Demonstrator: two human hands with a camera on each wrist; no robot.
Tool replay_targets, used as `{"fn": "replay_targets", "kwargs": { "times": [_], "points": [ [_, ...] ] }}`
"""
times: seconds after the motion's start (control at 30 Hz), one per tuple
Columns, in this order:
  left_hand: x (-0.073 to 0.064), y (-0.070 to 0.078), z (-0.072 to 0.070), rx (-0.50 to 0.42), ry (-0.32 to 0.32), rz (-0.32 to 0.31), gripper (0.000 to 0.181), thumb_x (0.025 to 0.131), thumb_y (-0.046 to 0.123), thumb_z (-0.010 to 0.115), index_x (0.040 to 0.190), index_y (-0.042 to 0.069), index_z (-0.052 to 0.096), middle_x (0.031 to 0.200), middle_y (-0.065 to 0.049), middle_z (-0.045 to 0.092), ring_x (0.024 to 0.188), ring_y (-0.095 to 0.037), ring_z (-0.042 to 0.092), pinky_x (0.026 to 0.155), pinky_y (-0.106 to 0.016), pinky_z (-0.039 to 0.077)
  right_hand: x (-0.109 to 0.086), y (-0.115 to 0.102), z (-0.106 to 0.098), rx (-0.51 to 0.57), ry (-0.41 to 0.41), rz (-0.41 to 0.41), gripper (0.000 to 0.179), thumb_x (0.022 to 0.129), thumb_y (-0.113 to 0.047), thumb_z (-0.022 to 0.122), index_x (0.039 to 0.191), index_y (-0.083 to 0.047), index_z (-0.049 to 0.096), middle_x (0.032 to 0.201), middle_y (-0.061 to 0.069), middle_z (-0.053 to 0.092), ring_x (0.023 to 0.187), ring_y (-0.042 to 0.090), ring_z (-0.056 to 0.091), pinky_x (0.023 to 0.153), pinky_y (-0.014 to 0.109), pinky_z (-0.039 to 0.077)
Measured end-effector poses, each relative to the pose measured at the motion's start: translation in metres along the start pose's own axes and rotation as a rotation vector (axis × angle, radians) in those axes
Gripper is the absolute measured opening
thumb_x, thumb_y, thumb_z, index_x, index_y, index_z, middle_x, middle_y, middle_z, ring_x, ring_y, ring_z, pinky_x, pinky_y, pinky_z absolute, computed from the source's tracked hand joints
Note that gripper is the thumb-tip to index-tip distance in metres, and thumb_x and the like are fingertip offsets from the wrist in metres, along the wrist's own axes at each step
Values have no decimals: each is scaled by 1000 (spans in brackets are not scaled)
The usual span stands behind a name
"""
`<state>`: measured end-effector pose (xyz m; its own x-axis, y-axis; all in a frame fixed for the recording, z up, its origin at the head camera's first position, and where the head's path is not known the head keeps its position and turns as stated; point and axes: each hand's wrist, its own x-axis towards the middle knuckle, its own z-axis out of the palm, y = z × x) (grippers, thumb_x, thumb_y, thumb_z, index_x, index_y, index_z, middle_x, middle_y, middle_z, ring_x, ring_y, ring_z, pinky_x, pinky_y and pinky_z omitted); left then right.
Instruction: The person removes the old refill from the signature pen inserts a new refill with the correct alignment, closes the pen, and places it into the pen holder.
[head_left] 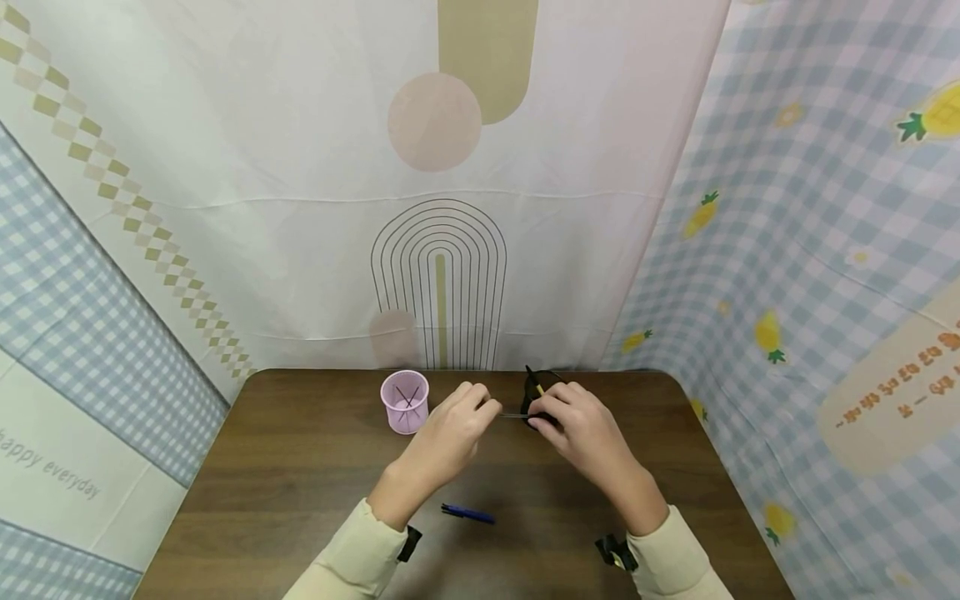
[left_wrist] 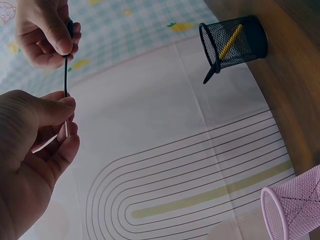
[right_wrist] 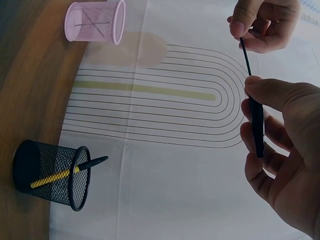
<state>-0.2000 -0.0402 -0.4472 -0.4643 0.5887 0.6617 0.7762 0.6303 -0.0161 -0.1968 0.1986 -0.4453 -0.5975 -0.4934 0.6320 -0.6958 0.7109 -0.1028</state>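
Between my two hands runs a thin dark rod [left_wrist: 66,75] that looks like a pen refill. My left hand [head_left: 455,427] pinches it between thumb and fingers, and a pale end shows below them in the left wrist view. My right hand [head_left: 583,429] holds a black pen barrel [right_wrist: 257,125], thumb and fingers around it. From the barrel's upper end the rod extends toward my left hand. Whether the rod sits inside the barrel is hidden by the thumb. Both hands are raised over the far part of the table.
On the brown table [head_left: 360,517] stand a pink mesh cup [head_left: 405,417] with several thin dark sticks and a black mesh cup [right_wrist: 55,172] with a yellow-and-black pen [right_wrist: 70,172]. A blue pen [head_left: 468,513] lies nearer me. Patterned cloth [head_left: 592,250] hangs behind the table.
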Motion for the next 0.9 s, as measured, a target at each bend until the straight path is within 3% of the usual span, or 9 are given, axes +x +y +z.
{"fn": "replay_targets", "kwargs": {
  "times": [0.23, 0.4, 0.9],
  "points": [
    [-3, -2, -2, -6, -7, -14, 29, 82, -15, 55, 96, 8, 66, 90, -2, 56, 86, -20, 56, 74, -28, 50, 1, -1, 0, -7, 1, -2, 21, 77, -14, 90, 91, -16, 74, 92, -3, 67, 82, 14, 58, 69, 31, 52],
    [-3, -3, -5, 4, 22, -7, 31, 78, -17, 59, 94, 8, 66, 89, -2, 56, 85, -19, 55, 72, -28, 50, 1, 0, 0, -5, -2, -4, 22, 77, -13, 90, 91, -16, 74, 92, -3, 67, 82, 14, 58, 69, 31, 52],
    [-9, -7, -5, -24, 44, -8, 28, 81, -16, 56, 93, 8, 65, 86, -2, 54, 81, -20, 53, 71, -29, 48, -1, 0, -2, -17, -35, -1, 18, 80, -15, 88, 92, -18, 74, 94, -4, 67, 83, 14, 59, 71, 31, 53]
  ]
}}
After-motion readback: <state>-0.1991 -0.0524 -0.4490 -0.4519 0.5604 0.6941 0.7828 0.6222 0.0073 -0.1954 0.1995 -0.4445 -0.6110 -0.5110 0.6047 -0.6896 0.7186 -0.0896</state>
